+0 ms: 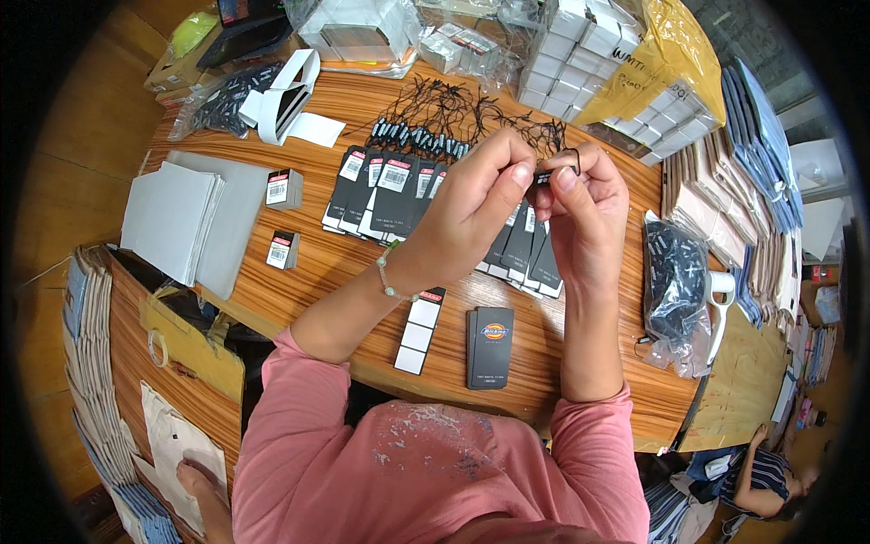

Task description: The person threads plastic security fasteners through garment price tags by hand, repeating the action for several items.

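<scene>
Above the far part of the table, both my hands are raised close together. My left hand (478, 204) and my right hand (587, 208) pinch a small black string seal (543, 179) between thumbs and fingers; a dark loop shows by the right fingers. Beneath them lie rows of black hang tags (392, 195) with white barcode stickers, partly hidden by my hands and left arm. Black strings (444, 95) with small seals fan out from their top ends. Nearer me are a small pile of black tags (490, 349) and a black-edged strip with white labels (420, 331).
Two small sticker stacks (284, 189) and white sheets (169, 218) lie at left. A plastic bag of black seals (672, 281) and a white-handled tool (720, 304) are at right. White boxes (562, 63) and folded garments (725, 190) stand beyond. Another person (761, 480) is at lower right.
</scene>
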Tool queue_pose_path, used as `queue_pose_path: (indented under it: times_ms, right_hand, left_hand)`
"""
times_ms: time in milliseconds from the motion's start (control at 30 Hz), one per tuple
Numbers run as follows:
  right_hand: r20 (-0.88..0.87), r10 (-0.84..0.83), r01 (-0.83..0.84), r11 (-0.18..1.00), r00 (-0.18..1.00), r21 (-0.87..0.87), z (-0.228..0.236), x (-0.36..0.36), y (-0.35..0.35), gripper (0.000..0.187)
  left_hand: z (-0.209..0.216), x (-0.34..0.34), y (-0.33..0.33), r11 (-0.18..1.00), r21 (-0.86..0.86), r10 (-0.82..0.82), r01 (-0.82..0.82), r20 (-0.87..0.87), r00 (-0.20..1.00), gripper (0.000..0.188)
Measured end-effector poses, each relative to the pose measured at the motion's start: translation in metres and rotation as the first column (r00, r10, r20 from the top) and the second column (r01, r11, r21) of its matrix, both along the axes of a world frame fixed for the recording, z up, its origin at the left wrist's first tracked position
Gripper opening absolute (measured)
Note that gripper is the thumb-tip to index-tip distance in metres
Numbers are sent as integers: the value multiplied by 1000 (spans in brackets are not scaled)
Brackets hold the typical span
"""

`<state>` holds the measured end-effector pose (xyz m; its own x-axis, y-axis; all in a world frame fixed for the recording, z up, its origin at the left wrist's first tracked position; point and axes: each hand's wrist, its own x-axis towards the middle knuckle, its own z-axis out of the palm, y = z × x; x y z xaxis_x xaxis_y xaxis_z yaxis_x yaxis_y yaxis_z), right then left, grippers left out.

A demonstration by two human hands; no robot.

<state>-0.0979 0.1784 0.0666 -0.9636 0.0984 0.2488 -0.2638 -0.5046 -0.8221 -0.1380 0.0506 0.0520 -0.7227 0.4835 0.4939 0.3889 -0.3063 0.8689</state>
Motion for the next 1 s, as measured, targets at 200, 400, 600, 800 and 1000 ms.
queue_pose_path:
  times_ms: [200, 400, 600, 800, 1000]
  right_hand:
    - [-78, -41, 54, 985, 996, 166, -5, -6, 2, 7]
    - [-35, 62, -52, 972, 998, 229, -4, -7, 8, 10]
    - [-71, 8, 11, 964, 997, 265, 1, -4, 3, 12]
    - [-149, -325, 357, 869, 934, 343, 4, -5, -4, 11]
    - [-217, -282, 354, 795, 935, 493, 5, 1, -5, 8]
  left_hand:
    - [5, -9, -2, 997, 17, -79, 77, 148, 986, 23]
    - [0, -18, -7, 923, 138, -383, 360, 424, 821, 25]
    - [4, -20, -10, 897, 181, -438, 403, 481, 760, 12]
    - [-7, -23, -8, 893, 356, -422, 274, 452, 786, 14]
    - [3, -20, -10, 870, 447, -431, 206, 489, 758, 16]
